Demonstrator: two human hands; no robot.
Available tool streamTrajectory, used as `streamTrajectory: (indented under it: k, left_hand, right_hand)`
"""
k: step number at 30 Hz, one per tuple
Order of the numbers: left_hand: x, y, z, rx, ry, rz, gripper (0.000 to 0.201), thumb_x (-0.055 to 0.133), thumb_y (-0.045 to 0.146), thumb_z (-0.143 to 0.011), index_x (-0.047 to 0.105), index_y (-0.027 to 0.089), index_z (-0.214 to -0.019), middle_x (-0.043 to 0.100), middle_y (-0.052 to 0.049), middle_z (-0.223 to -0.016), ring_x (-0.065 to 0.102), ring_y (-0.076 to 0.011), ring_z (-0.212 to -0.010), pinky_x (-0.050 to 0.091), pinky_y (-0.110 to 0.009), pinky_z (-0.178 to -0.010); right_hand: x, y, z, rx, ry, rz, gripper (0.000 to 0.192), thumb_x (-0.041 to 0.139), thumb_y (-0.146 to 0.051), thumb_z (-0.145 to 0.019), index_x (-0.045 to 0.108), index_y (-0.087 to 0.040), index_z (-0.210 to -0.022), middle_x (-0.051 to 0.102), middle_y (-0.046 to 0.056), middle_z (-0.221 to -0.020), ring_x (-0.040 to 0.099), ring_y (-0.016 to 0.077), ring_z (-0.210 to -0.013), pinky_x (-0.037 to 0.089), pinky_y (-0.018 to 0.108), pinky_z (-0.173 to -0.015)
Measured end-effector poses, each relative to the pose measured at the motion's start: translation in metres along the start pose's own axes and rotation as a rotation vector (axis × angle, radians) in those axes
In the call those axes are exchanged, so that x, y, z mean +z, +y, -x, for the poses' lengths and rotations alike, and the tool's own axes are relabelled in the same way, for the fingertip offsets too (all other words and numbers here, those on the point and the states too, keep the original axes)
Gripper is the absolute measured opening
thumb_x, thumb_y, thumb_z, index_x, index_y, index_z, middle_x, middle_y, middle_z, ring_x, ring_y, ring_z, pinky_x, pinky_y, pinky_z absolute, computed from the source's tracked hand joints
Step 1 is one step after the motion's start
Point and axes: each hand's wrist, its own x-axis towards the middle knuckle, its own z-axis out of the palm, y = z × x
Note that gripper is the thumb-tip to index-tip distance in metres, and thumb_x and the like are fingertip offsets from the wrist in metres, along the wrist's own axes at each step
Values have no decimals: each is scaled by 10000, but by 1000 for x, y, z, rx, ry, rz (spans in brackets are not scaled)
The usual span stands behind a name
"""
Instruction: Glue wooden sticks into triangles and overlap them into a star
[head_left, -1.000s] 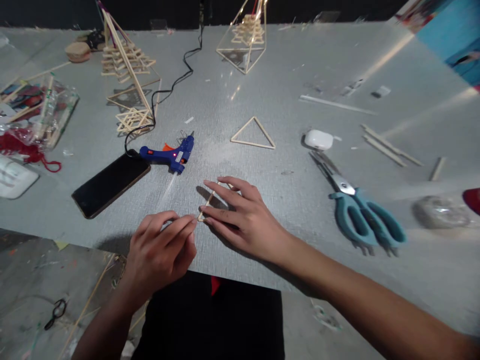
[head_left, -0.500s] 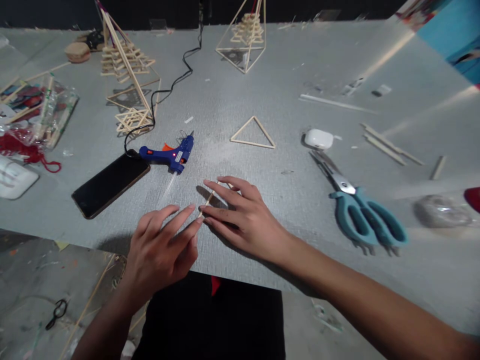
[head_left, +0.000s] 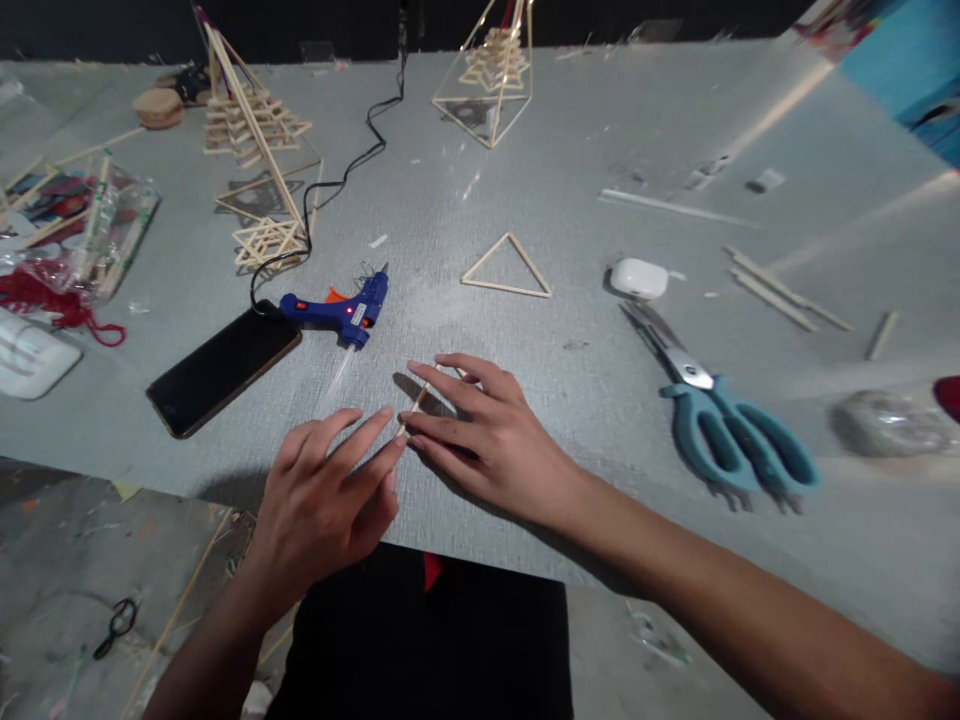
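On the table (head_left: 675,130), near its front edge, the right hand (head_left: 487,440) lies flat, fingers pressing a thin stick (head_left: 417,400). The left hand (head_left: 330,490) is open, fingertips beside the stick's end. A bump could knock the stick loose.

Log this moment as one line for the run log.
left hand: open, fingertips at stick end | right hand: flat, pressing thin wooden stick on table | nearby: glue gun, phone, scissors
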Motion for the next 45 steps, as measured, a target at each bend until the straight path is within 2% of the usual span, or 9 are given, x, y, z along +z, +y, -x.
streamTrajectory:
  k: [9, 17, 25, 37, 39, 43, 45]
  left_hand:
    - [1, 0, -2, 14, -19, 29, 316, 689, 190, -1032, 777, 219, -1334, 763, -58, -1458, 690, -322, -1302, 508, -503, -1078]
    - [-1, 1, -2, 0, 43, 9, 305, 706, 170, -1008, 783, 214, -1299, 797, -57, -1396, 719, -308, -1251, 512, -488, -1059]
    - [1, 1, -1, -6, 9, -25, 342, 720, 174, -998, 769, 221, -1333, 764, -61, -1458, 706, -336, -1294, 506, -518, -1076]
    - [1, 1, -2, -8, 14, -35, 336, 698, 186, -1018, 761, 211, -1346, 763, -63, -1459, 708, -332, -1300, 492, -510, -1091]
    - [0, 1, -2, -13, 12, -28, 389, 676, 187, -1026, 719, 179, -1413, 769, -79, -1448, 712, -329, -1297, 490, -503, -1093]
    - [1, 0, 0, -73, 49, -30, 538, 642, 192, -1027, 580, 56, -1543, 764, -182, -1420, 704, -349, -1317, 490, -505, -1107]
    - [1, 0, 0, -111, 77, -28, 555, 638, 187, -1020, 563, 52, -1553, 759, -203, -1410, 696, -360, -1328, 491, -509, -1113]
  right_hand:
    - [1, 0, 2, -1, 2, 0, 251, 675, -297, -1073, 823, -248, -1270, 663, 88, -1589, 538, 347, -1494, 534, 565, -1166]
    - [0, 0, 1, 6, -7, -12, 246, 671, -296, -1073, 830, -237, -1251, 665, 98, -1587, 534, 347, -1495, 541, 566, -1154]
    - [0, -1, 1, 40, -32, -10, 253, 668, -319, -1074, 820, -288, -1274, 643, 58, -1615, 525, 339, -1520, 530, 580, -1168]
    - [0, -1, 1, 22, -26, -8, 252, 659, -310, -1081, 823, -253, -1264, 651, 76, -1604, 523, 340, -1512, 537, 566, -1160]
    - [0, -1, 1, 31, -32, -5, 251, 660, -317, -1080, 821, -273, -1268, 650, 59, -1607, 522, 336, -1518, 535, 566, -1164]
    - [0, -1, 1, 31, -37, -9, 247, 672, -329, -1075, 824, -274, -1262, 647, 62, -1610, 524, 343, -1518, 535, 575, -1161]
    - [0, 0, 1, 22, -32, -12, 246, 674, -329, -1074, 827, -262, -1255, 647, 73, -1609, 529, 348, -1512, 537, 579, -1158]
